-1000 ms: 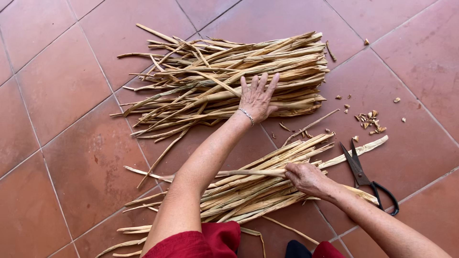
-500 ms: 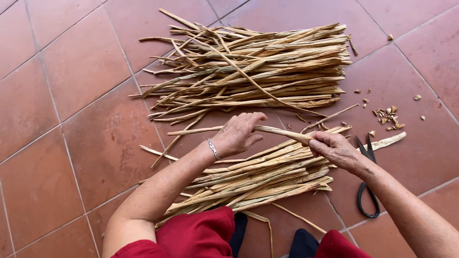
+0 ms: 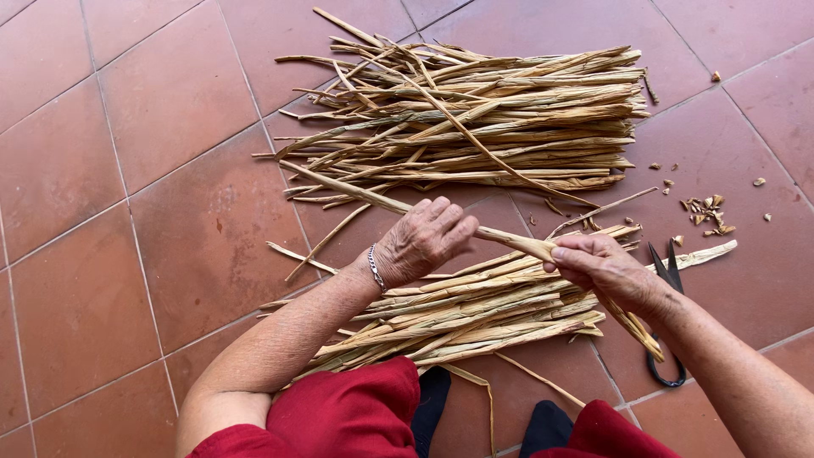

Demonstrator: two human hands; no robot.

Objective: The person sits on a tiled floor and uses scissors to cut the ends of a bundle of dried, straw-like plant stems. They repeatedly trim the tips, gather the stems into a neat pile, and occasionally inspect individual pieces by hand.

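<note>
— Which piece is in the hands?

— A single dried reed strip, pale straw colour, held across the body just above the nearer bundle. The left hand curls its fingers over the strip, closed on it. The right hand pinches the strip's other part between thumb and fingers, also closed on it. Past the left hand the strip's thin end runs up and left toward the far pile; past the right hand a length runs down toward the scissors.

— What lies under it?

— The nearer bundle of dried strips, laid roughly parallel on the terracotta tile floor, just in front of the person's red trousers and dark socks. The held strip crosses over it.

— And farther out?

— A larger pile of dried strips lies beyond the hands, with loose ends sticking out to the left, apart from the near bundle. Black-handled scissors lie on the tiles by the right forearm, partly hidden by it. Small cut scraps are scattered near the scissor tips. A silver bracelet sits on the left wrist.
</note>
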